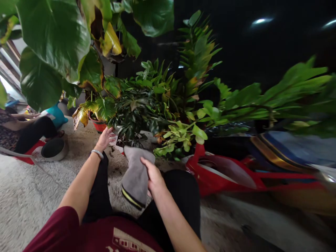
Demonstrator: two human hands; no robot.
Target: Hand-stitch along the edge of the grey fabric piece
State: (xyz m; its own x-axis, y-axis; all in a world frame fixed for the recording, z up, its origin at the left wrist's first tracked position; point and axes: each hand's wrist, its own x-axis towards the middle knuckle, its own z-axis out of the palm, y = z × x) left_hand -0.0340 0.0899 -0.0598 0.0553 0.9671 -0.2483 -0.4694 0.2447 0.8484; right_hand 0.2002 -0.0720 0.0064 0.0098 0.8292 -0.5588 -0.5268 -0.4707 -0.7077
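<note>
A grey cloth with a yellow and black edge (135, 176) hangs from my right hand (154, 176), whose thumb presses on its face. My left hand (105, 139), with a bracelet at the wrist, reaches forward with fingers apart and holds nothing visible. Just ahead of it stands a dark-leaved potted plant (135, 115); whether my fingertips touch its leaves I cannot tell. Behind my left hand is a red pot (98, 125) with yellowing leaves. Light green leaves (183, 134) spread beyond the cloth.
Big broad leaves (52, 35) hang over the upper left. On the right lie a red bag (223, 175) and a striped blue bundle (278, 150). At the left, a seated person (28, 129) is beside a grey basin (55, 149) on the concrete floor (31, 196).
</note>
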